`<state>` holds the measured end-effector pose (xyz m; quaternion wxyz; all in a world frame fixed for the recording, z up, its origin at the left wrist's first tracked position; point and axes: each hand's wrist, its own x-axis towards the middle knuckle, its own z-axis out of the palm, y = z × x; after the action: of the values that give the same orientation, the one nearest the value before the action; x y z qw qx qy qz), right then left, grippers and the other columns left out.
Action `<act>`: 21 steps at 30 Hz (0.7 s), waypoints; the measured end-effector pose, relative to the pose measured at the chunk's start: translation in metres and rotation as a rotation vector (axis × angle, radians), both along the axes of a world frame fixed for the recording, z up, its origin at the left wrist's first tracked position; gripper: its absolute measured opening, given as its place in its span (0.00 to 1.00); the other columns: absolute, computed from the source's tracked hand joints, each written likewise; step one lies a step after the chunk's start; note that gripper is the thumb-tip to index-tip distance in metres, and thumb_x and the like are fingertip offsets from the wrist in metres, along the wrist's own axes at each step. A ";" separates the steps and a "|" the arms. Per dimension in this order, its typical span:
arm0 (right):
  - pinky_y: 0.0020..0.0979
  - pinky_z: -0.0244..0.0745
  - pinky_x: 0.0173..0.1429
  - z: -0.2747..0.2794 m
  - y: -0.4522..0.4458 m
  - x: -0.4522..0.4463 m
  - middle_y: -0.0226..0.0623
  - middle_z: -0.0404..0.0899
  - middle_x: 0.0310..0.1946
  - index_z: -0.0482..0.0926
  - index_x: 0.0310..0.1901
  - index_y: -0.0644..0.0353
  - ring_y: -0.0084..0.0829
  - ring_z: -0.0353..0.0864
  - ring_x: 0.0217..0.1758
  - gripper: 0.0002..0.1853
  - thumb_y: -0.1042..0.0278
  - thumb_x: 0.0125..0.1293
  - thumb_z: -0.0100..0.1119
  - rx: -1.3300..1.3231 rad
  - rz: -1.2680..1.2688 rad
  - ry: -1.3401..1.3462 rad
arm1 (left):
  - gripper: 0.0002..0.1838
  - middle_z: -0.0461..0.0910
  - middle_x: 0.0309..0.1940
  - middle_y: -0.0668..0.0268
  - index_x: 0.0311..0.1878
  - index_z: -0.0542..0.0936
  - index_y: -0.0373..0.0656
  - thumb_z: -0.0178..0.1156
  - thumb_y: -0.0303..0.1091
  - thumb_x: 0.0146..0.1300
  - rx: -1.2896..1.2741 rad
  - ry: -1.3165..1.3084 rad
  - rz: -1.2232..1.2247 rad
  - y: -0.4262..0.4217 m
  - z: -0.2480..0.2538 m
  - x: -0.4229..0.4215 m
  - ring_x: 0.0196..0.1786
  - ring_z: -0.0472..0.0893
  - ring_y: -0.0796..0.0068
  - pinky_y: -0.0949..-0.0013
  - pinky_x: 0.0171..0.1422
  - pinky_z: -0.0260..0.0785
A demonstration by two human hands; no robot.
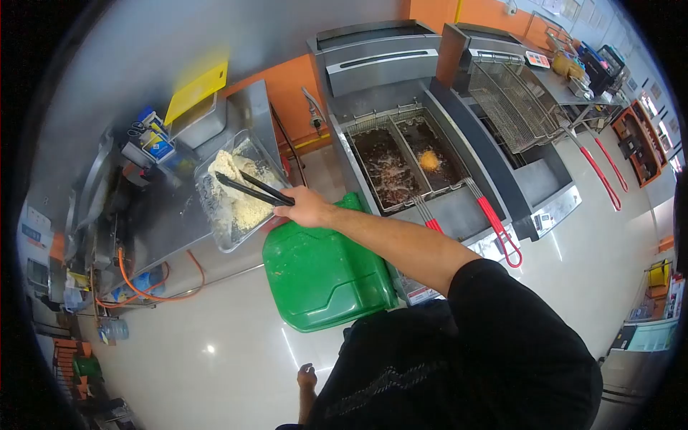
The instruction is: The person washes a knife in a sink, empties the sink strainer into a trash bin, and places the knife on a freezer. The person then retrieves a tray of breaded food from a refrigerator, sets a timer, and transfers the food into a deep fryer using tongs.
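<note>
My right hand (307, 208) is closed around black tongs (254, 190) and reaches out to the left. The tips of the tongs are at a pale, flour-coated piece of food (228, 165) in a clear plastic tub (228, 244). Loose breading (251, 212) covers much of the tub's bottom. Whether the tips grip the piece or only touch it, I cannot tell. Low beside my body hangs my left hand (307, 375), small in view, fingers curled in with nothing visible in them.
In the fryer (344, 118), a golden piece (429, 160) floats in one of two baskets with red handles (494, 222); oil bubbles in the other. An empty basket (509, 100) rests farther right. A green bin (330, 276) stands below the tub. Orange hose (132, 283) hangs under the steel counter (168, 222).
</note>
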<state>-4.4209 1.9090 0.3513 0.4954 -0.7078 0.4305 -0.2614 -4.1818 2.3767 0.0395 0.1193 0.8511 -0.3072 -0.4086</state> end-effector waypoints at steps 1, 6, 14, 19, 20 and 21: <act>0.37 0.73 0.49 -0.003 -0.001 -0.002 0.45 0.82 0.36 0.77 0.50 0.57 0.40 0.82 0.42 0.21 0.54 0.57 0.61 -0.046 -0.007 0.030 | 0.15 0.80 0.46 0.51 0.45 0.81 0.44 0.56 0.37 0.55 0.001 0.005 0.016 0.002 0.005 -0.007 0.53 0.78 0.54 0.59 0.59 0.69; 0.39 0.74 0.53 0.013 -0.001 -0.020 0.50 0.81 0.39 0.76 0.54 0.57 0.44 0.81 0.46 0.27 0.51 0.55 0.62 -0.030 0.028 0.067 | 0.14 0.80 0.46 0.52 0.45 0.81 0.45 0.57 0.37 0.56 -0.011 -0.029 -0.005 0.009 0.000 -0.024 0.53 0.78 0.54 0.59 0.58 0.69; 0.42 0.71 0.57 0.014 -0.009 -0.026 0.51 0.79 0.44 0.78 0.51 0.54 0.49 0.77 0.51 0.23 0.51 0.57 0.60 -0.025 -0.061 0.058 | 0.13 0.81 0.44 0.56 0.43 0.81 0.48 0.58 0.39 0.56 0.013 -0.108 -0.043 0.023 0.012 -0.068 0.50 0.79 0.55 0.60 0.57 0.70; 0.44 0.70 0.57 0.017 -0.007 -0.036 0.51 0.79 0.44 0.77 0.51 0.56 0.50 0.77 0.51 0.22 0.53 0.59 0.58 -0.096 -0.061 0.091 | 0.14 0.80 0.46 0.55 0.45 0.81 0.49 0.57 0.39 0.56 -0.050 -0.126 -0.003 0.026 0.011 -0.078 0.52 0.78 0.54 0.59 0.59 0.68; 0.44 0.70 0.57 0.017 -0.009 -0.036 0.50 0.79 0.44 0.77 0.51 0.56 0.49 0.77 0.51 0.21 0.53 0.59 0.58 -0.081 -0.043 0.096 | 0.14 0.80 0.46 0.55 0.45 0.81 0.49 0.57 0.39 0.56 -0.026 -0.141 0.003 0.028 0.011 -0.081 0.52 0.77 0.53 0.59 0.59 0.68; 0.44 0.70 0.57 0.017 -0.010 -0.035 0.50 0.79 0.44 0.77 0.50 0.56 0.49 0.77 0.52 0.21 0.53 0.59 0.58 -0.065 -0.027 0.099 | 0.14 0.80 0.46 0.54 0.45 0.81 0.49 0.56 0.39 0.56 -0.003 -0.157 0.006 0.029 0.012 -0.081 0.52 0.77 0.53 0.59 0.59 0.68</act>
<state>-4.4557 1.8988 0.3679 0.4465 -0.7297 0.4553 -0.2468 -4.2626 2.4059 0.0518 0.0973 0.8813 -0.3134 -0.3400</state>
